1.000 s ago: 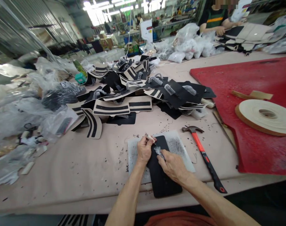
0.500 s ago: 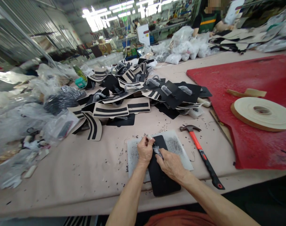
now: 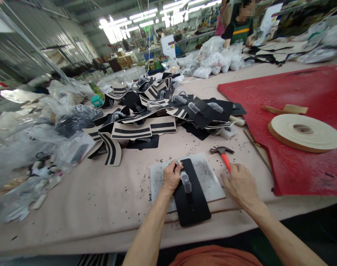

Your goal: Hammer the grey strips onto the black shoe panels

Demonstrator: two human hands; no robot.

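A black panel [image 3: 192,207] with rounded corners lies tilted across a pale, black-speckled board [image 3: 209,177]. A handle wrapped in clear plastic [image 3: 186,182] is on the panel. At the panel's upper left, my left hand [image 3: 172,176] pinches a small whitish, round-ended piece [image 3: 178,162]; its lower part is hidden by the fingers. To the right of the board, my right hand [image 3: 242,186] is closed over the handle of a claw hammer [image 3: 222,150]. The hammer's head and orange neck show beyond the fingers, while its black grip is hidden under the hand.
Behind the board lies a heap of black panels and striped cream strips [image 3: 144,127]. Plastic bags [image 3: 74,122] crowd the left. A tape roll [image 3: 318,131] rests on a red sheet [image 3: 251,88] at right. A co-worker [image 3: 240,29] stands across the table.
My right hand has left the plastic-wrapped handle and moved right onto the hammer. The left hand still pinches the whitish piece at the panel's edge.
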